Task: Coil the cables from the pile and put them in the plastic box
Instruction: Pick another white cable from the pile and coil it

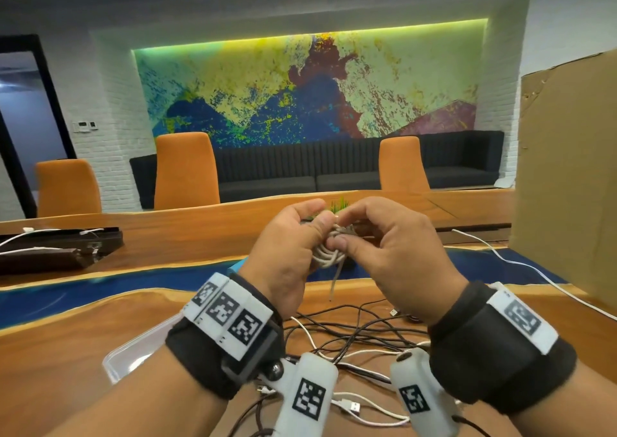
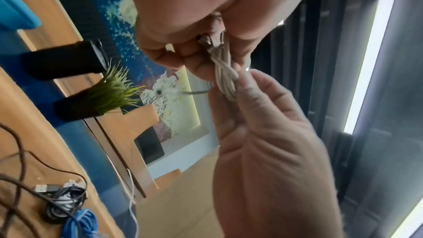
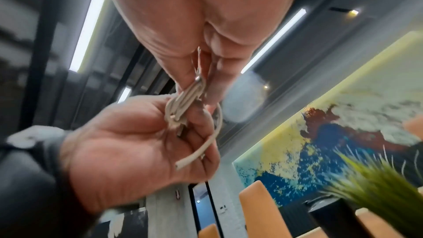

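At the centre of the head view, the left hand point(image 1: 287, 253) and right hand point(image 1: 384, 246) both pinch a coiled white cable point(image 1: 329, 249) with curled fingers, while only the right wrist view shows its loose cut end point(image 3: 194, 158) curling across the left palm.
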{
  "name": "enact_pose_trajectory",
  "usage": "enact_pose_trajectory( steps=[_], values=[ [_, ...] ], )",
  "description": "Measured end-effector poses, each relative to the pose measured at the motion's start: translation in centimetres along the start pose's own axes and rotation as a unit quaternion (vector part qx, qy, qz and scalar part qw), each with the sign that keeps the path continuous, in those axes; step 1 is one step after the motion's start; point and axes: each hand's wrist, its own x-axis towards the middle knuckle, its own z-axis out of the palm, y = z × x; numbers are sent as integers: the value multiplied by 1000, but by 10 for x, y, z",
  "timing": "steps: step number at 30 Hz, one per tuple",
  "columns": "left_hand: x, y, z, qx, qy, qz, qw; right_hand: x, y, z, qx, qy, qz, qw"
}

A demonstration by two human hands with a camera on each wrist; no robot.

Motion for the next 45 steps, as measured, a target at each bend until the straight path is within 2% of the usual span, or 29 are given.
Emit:
enact_pose_trajectory(
  steps=[2,4,7,9,11,13,15,17,19,21,24,26,28,30,33,36,38,40,42,43,45],
  values=[
    [2,3,-2,-51,-9,-23,998,3,1,0,61,-6,24,998],
    [3,2,-3,-50,-9,-30,998,3,4,3,63,-9,17,998],
    [0,4,0,-29,-15,-15,999,-1,7,11,-19,35,-61,997],
    [-1,6,4,10,-18,7,1000,-5,8,15,-85,72,-124,986],
    [-2,7,7,91,-13,48,995,-6,10,18,-84,94,-125,984],
    [-3,3,7,210,-27,124,969,-7,10,20,-39,81,-56,994],
    [-1,-3,2,344,-64,200,915,-9,7,18,14,9,59,998],
    [0,-6,-4,444,-94,223,863,-9,1,8,86,-94,169,977],
    [-1,-4,-6,485,-120,229,835,-9,-1,-7,151,-185,249,939],
    [-3,-1,-7,511,-139,239,813,-4,-1,-22,167,-236,281,915],
    [0,8,-5,531,-172,240,794,7,-1,-33,162,-245,288,912],
    [1,14,-5,534,-198,219,793,14,-3,-37,97,-236,276,926],
    [1,17,-6,538,-218,167,797,17,-2,-38,46,-226,269,935],
    [-1,17,-10,549,-236,134,791,16,2,-39,63,-233,270,932],
    [-2,15,-24,557,-255,125,780,12,10,-41,88,-281,253,922],
    [2,16,-38,515,-264,111,808,8,9,-44,10,-296,203,933],
    [2,16,-41,464,-261,104,840,5,8,-40,-79,-248,159,952],
    [0,13,-40,414,-248,100,870,1,8,-30,-92,-151,141,974],
    [-2,10,-37,381,-228,117,889,-3,11,-17,12,-55,177,983],
    [-2,8,-35,375,-214,137,892,-5,12,-11,88,-19,212,973],
    [-3,5,-32,384,-185,188,885,-7,9,-1,247,29,292,924]
  ],
)
